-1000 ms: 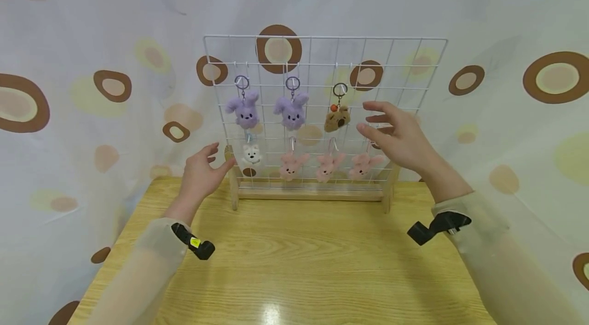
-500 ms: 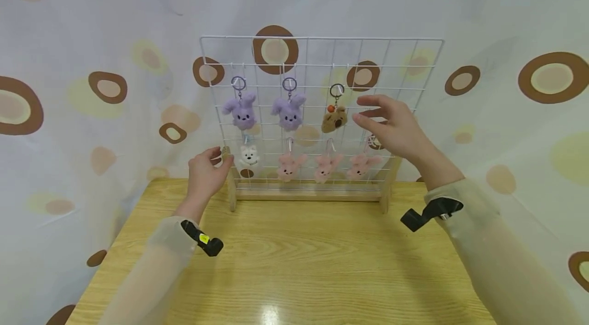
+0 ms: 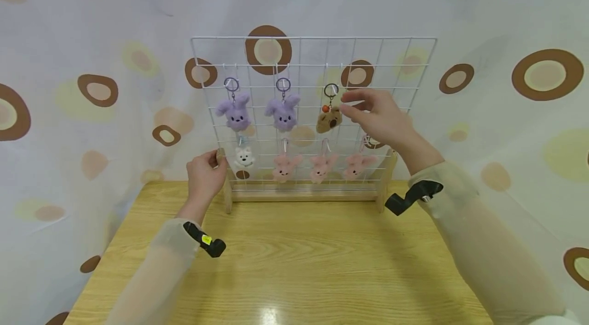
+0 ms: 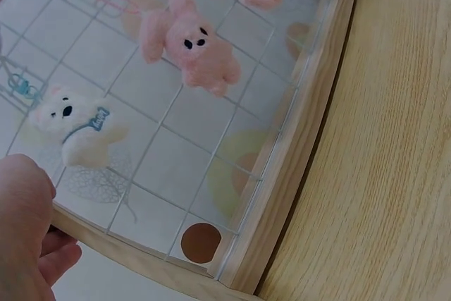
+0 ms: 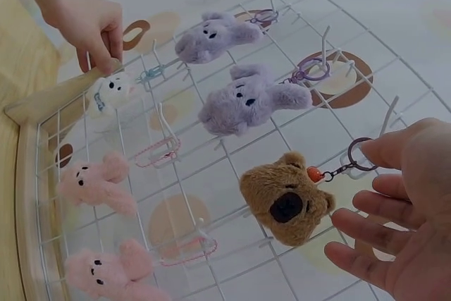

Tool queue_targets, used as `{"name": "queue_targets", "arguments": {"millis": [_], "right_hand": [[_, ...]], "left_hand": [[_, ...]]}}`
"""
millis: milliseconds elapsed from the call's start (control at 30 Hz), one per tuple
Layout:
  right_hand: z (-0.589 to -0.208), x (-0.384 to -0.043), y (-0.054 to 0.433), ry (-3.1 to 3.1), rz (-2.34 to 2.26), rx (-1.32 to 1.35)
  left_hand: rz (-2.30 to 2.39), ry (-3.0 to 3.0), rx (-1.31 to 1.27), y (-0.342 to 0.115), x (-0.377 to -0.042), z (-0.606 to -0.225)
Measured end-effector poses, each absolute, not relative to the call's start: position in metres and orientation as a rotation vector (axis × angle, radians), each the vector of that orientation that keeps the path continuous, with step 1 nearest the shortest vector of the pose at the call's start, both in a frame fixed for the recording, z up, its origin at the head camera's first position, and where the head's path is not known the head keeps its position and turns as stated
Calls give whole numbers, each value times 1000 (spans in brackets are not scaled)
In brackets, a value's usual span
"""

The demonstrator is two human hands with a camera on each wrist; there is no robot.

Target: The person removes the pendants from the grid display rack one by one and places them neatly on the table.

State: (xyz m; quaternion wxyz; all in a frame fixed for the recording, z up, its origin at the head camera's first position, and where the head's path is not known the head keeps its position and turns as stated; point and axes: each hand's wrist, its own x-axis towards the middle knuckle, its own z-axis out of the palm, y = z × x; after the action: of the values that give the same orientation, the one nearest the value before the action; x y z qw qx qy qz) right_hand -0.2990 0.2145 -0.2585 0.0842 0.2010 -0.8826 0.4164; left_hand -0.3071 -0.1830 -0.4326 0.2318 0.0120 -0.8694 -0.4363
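A white wire grid rack [image 3: 313, 38] on a wooden stand holds several plush keychains on hooks. My left hand [image 3: 204, 174] grips the stand's left wooden post [image 4: 141, 259], thumb in front and fingers behind. At the upper right hangs a brown bear keychain [image 3: 329, 121] with an orange bead and a dark ring [image 5: 361, 154]. My right hand [image 3: 381, 116] is beside it with fingers spread loosely. In the right wrist view the thumb tip meets the ring's edge; whether it presses on it, I cannot tell. The other fingers are apart from the bear.
Two purple bunny keychains [image 3: 235, 114] hang left of the bear. Below are a white dog keychain [image 3: 244, 157] and three pink bunny keychains [image 3: 284, 167]. A wooden table [image 3: 276, 253] lies in front, with a spotted cloth [image 3: 497, 120] behind the rack.
My left hand has moved right onto the wooden post and now grips it. The right hand has moved left, up to the brown bear keychain's ring. The view has shifted slightly.
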Motion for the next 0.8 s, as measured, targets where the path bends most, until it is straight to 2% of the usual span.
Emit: {"name": "queue_targets", "arguments": {"millis": [800], "right_hand": [[-259,-320,187,-2448,1528,419]], "left_hand": [[-1176,-2421,-5,-184,-311,-433]]}}
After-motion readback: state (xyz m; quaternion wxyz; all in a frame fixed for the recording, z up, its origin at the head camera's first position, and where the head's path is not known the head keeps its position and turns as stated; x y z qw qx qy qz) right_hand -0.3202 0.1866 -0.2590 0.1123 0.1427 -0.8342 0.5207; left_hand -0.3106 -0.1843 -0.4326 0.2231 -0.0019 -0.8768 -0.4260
